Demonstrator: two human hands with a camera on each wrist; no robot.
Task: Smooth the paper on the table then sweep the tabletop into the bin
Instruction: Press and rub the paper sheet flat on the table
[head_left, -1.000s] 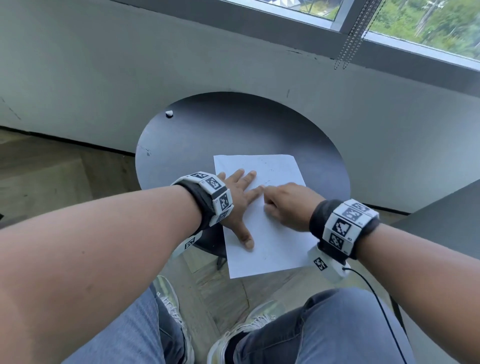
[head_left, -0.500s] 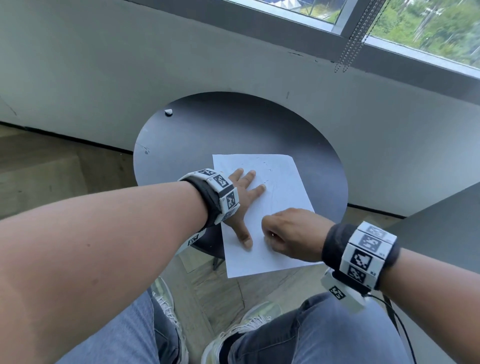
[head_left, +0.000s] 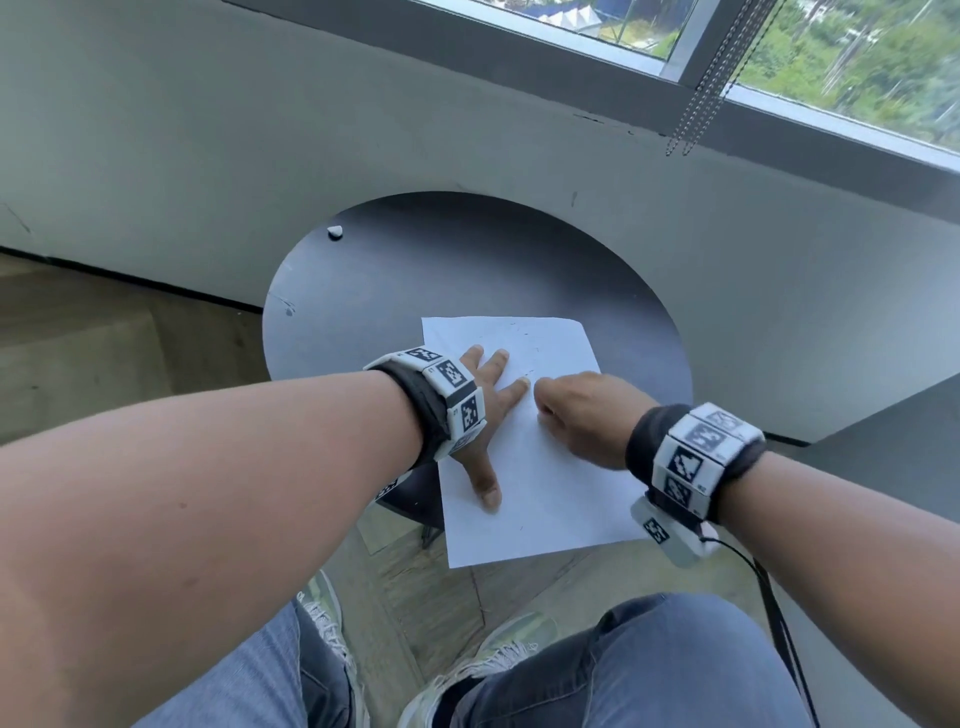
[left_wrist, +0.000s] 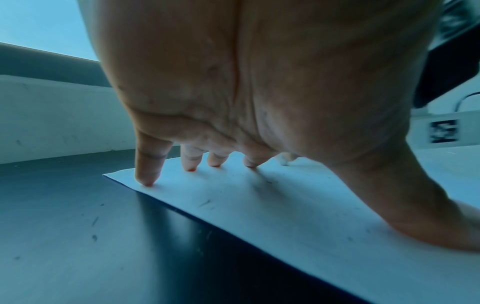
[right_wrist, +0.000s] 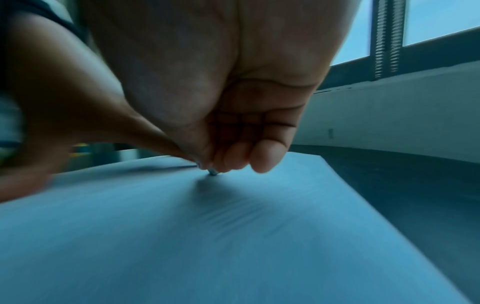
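Dark and round, the surface (head_left: 467, 270) stands against a grey wall, and the white paper (head_left: 540, 493) lies across its near edge, with the sheet's near corners hanging out past the rim over the floor. That overhang is probably why the left hand (head_left: 485, 415) is planted where it is: its grip is spread wide apart, fingertips (left_wrist: 145, 181) pressing along the sheet's left edge and thumb lower down, pinning the paper so it cannot slide off. The right hand (head_left: 582, 415) sits just beside it near the sheet's middle, its grip curled together on a small pale bit (right_wrist: 213, 172) whose tip touches the paper; what it is cannot be told. Smoothing looks to be the step in hand. A small white scrap (head_left: 335, 232) rests by the far left edge of the surface, untouched, likely something for the later sweep. No bin is in view.
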